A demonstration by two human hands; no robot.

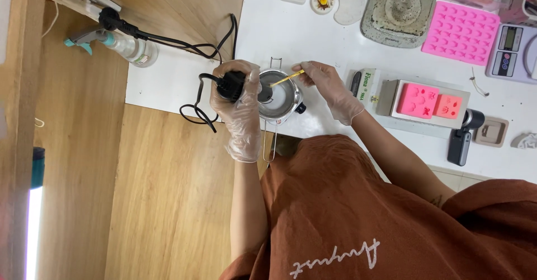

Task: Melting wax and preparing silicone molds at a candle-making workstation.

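We see our gloved left hand clamped around a black corded heat tool, its nozzle aimed down into the small metal melting pot at the white table's near edge. Our gloved right hand pinches a thin yellow stick, its tip over the pot. Pink silicone moulds sit to the right; a spray bottle lies left.

Your left hand grips a tool over the pot at the table's near edge. Your right hand holds a stick into the pot. A mould tray lies right of the pot, a scale beyond it, a spray bottle far left.
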